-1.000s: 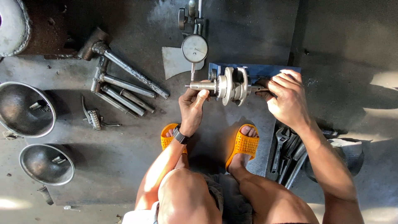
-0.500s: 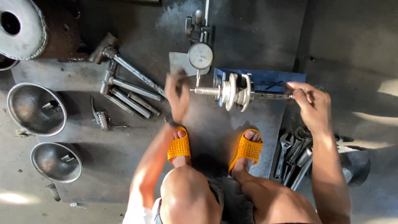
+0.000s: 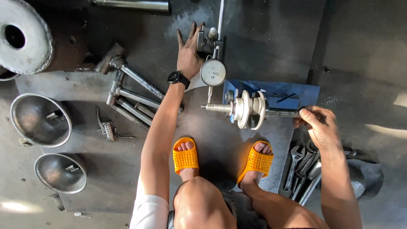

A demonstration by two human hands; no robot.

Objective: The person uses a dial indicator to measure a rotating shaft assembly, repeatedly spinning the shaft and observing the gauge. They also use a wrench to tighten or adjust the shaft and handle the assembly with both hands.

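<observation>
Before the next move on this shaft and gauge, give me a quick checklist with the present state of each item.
1. Right hand grips the shaft end: ok.
2. Left hand on the gauge stand: ok.
3. Dial gauge face visible: ok.
4. Gauge tip touching the shaft: cannot tell.
5. Shaft lying level over the blue base: ok.
6. Wrenches apart from the shaft: ok.

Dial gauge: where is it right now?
Head view, top centre: the dial gauge sits on its stand just above the crankshaft, with the left hand resting beside it on the left.
</observation>
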